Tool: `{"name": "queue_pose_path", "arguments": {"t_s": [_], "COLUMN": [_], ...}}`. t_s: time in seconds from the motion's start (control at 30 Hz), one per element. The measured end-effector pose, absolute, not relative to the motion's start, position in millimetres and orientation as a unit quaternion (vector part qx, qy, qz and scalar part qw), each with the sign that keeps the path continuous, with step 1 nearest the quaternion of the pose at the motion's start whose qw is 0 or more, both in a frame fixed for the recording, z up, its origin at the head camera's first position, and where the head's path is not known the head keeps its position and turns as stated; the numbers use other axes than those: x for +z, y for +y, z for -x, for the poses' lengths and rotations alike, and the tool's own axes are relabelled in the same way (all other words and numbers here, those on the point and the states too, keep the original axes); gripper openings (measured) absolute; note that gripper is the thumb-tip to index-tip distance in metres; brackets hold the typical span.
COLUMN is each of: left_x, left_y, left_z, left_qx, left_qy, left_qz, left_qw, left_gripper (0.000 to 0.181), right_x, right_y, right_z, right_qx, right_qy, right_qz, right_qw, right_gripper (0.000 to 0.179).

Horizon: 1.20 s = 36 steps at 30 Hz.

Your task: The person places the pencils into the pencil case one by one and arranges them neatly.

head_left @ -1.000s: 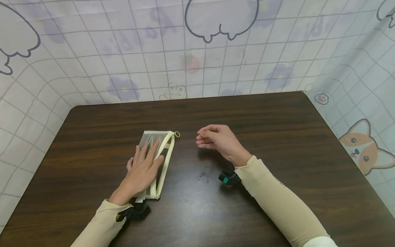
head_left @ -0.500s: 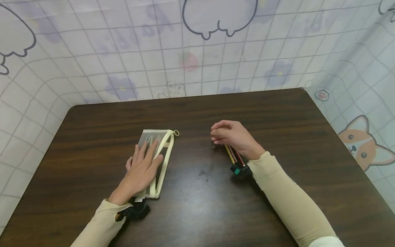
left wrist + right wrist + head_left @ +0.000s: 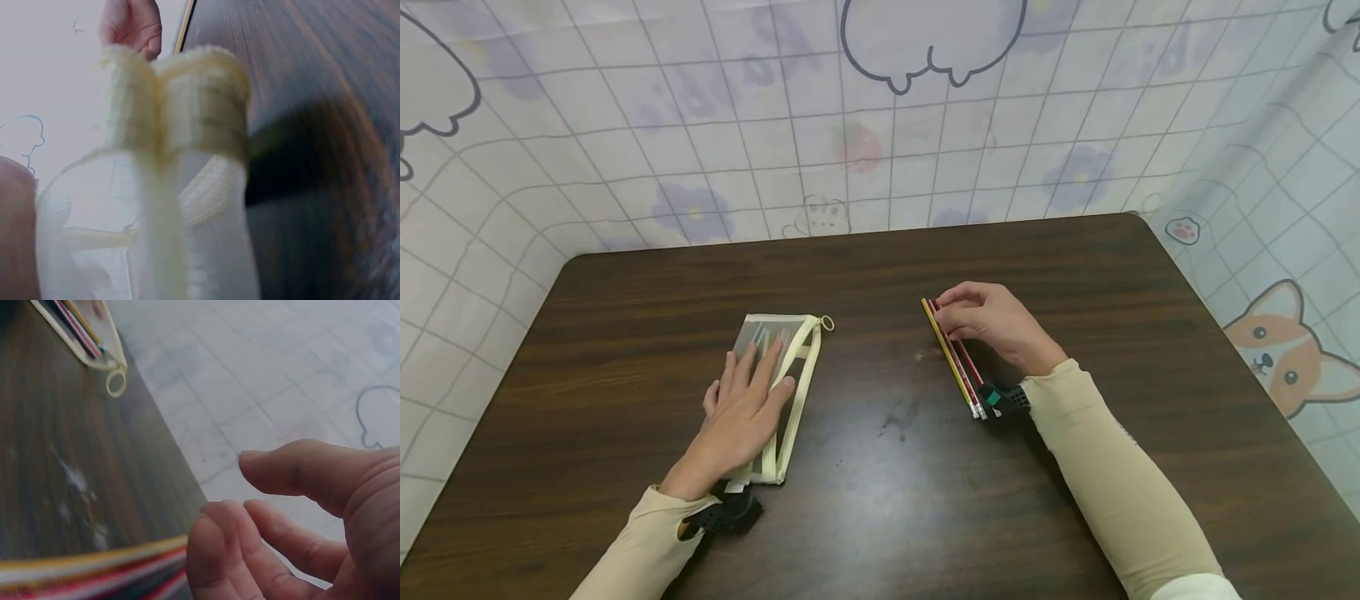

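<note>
A clear mesh pouch (image 3: pixel 805 350) with a pale yellow zip lies on the dark wooden table (image 3: pixel 880 508). My left hand (image 3: pixel 751 379) rests flat on it with straight fingers. The left wrist view shows the pouch's (image 3: pixel 187 125) yellow end close up. Its zip ring (image 3: pixel 828 322) points to the far right, and coloured pencils show inside the pouch (image 3: pixel 87 337) in the right wrist view. My right hand (image 3: pixel 957 315) has its fingers curled on the top end of a bundle of pencils (image 3: pixel 958 371) lying on the table. The fingers (image 3: pixel 219 562) press on the pencils (image 3: pixel 94 572).
A white checked cloth with cartoon prints (image 3: pixel 700 125) hangs behind and on both sides of the table. Black wrist cameras (image 3: pixel 722 512) sit on both beige sleeves. A faint pale smudge (image 3: pixel 895 421) marks the wood between the hands.
My right hand moved right and away from the pouch with the pencil bundle, which now lies in plain view on the table. The left hand stayed flat on the pouch.
</note>
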<state>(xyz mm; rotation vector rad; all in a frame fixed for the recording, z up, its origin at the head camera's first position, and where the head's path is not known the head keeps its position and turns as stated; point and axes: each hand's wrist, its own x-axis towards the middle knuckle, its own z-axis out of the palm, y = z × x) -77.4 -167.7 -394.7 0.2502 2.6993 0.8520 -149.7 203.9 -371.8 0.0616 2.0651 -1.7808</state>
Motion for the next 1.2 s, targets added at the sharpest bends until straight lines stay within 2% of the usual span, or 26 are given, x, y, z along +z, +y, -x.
{"name": "queue_pose_path", "arguments": {"t_s": [0.3, 0.43, 0.63, 1.2], "left_x": [-397.0, -397.1, -396.0, -397.2], "left_y": [-167.2, -166.8, -166.8, -168.0], "left_z": [77.4, 77.4, 78.5, 80.1], "left_qx": [0.294, 0.295, 0.296, 0.312], "left_qy": [0.941, 0.940, 0.939, 0.932], "left_qz": [-0.089, -0.089, -0.088, -0.096], "left_qw": [0.145, 0.146, 0.153, 0.155], "left_gripper": [0.067, 0.067, 0.067, 0.065], "right_x": [-375.4, -378.3, -384.9, -380.6], "right_y": [225.5, 230.5, 231.9, 225.0], "right_z": [153.1, 154.6, 157.3, 153.3], "right_qx": [-0.595, -0.586, -0.570, -0.473], "right_qy": [0.777, 0.780, 0.789, 0.851], "right_qz": [-0.037, -0.052, -0.055, -0.037], "right_qw": [0.203, 0.215, 0.222, 0.227], "right_gripper": [0.048, 0.045, 0.039, 0.041]}}
